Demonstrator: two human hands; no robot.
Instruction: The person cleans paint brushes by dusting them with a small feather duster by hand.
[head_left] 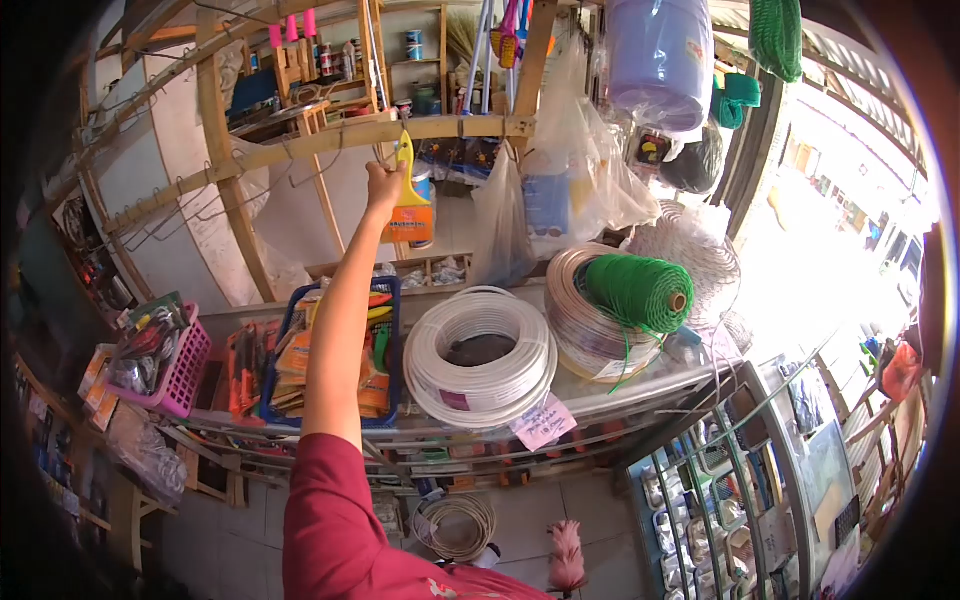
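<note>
My left hand [385, 188] is raised at the end of an outstretched arm with a dark red sleeve. Its fingers are closed around the side of a paintbrush with a yellow handle [406, 165] and an orange wrapper [409, 224]. The brush hangs upright just below a wooden rail [330, 137] fitted with metal hooks; whether its hole is still on a hook I cannot make out. Below the arm stands a blue basket [392, 350] of orange-wrapped brushes and coloured handles, partly hidden by my forearm. My right hand is out of view.
On the counter are a white cable coil [480, 350], a green twine spool [640, 290] on another coil, and a pink basket [185, 360]. Plastic bags [503, 220] hang from the rail. A glass display case [740, 480] stands right; a cable coil [455, 525] lies below.
</note>
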